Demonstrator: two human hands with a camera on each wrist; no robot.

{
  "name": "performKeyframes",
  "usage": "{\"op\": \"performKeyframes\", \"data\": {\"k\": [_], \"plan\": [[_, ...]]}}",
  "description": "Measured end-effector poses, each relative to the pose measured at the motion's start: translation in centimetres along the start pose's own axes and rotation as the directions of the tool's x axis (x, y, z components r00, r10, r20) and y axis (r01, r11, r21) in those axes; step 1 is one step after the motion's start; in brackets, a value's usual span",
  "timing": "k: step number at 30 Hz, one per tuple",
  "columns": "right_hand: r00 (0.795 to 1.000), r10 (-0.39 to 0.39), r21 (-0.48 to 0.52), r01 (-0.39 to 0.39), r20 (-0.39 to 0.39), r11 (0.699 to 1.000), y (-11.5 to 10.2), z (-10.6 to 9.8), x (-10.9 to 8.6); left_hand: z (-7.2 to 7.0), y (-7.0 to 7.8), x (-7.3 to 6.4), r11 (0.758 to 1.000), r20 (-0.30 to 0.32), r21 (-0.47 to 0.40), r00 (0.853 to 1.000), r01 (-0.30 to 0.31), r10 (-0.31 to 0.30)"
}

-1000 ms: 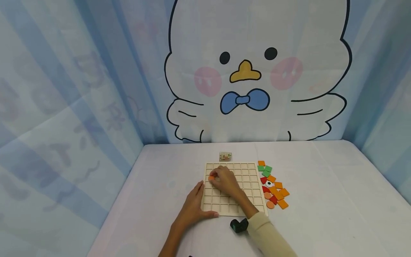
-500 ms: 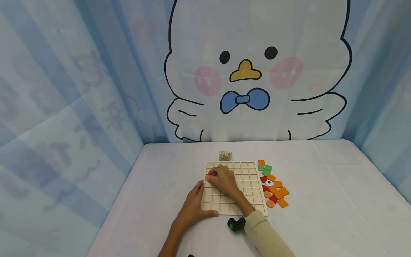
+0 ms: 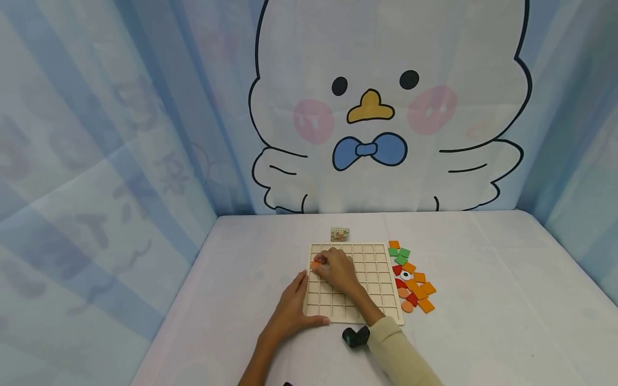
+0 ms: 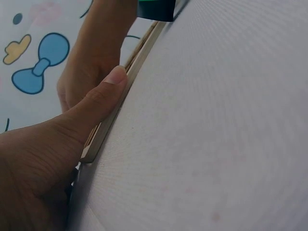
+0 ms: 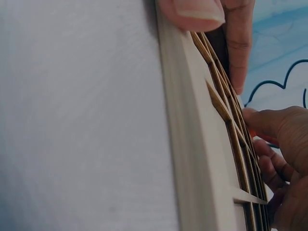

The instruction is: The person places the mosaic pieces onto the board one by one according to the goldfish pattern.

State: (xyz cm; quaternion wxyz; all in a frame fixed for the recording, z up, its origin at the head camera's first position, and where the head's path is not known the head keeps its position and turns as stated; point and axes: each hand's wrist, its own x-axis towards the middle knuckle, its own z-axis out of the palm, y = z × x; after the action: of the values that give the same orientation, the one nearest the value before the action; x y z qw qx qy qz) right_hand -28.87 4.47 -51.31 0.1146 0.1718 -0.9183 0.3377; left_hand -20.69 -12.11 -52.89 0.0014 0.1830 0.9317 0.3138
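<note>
Over the far-left cells of the gridded board (image 3: 374, 285), the right hand (image 3: 337, 269) pinches an orange piece (image 3: 315, 265) between thumb and fingers. To the near left of this grip, the left hand (image 3: 291, 312) rests, fingers extended along the board's left edge, thumb against its near edge. To the grip's right, just off the board: loose coloured tiles (image 3: 417, 292). Beyond the grip, past the board: small card (image 3: 340, 235).

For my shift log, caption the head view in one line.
Right hand pinching an orange piece at the board, left hand against its near-left corner, loose tiles along its right side.
</note>
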Motion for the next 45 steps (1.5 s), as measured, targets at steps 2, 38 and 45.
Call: {"op": "performKeyframes", "data": {"k": [2, 38, 45], "plan": [[1.0, -0.002, 0.002, 0.002, -0.002, 1.0, 0.02, 0.03, 0.01, -0.02, 0.01, -0.02, 1.0, 0.002, -0.004, 1.0, 0.003, -0.003], [0.998, 0.061, 0.038, -0.062, 0.022, 0.997, 0.12, 0.19, 0.04, -0.12, 0.28, -0.17, 0.999, 0.018, -0.002, 0.999, 0.035, -0.035], [0.997, 0.07, 0.075, -0.072, 0.026, 0.995, -0.07, -0.19, -0.06, -0.17, 0.34, -0.17, 0.999, 0.018, 0.0, 0.999, 0.033, -0.033]]}}
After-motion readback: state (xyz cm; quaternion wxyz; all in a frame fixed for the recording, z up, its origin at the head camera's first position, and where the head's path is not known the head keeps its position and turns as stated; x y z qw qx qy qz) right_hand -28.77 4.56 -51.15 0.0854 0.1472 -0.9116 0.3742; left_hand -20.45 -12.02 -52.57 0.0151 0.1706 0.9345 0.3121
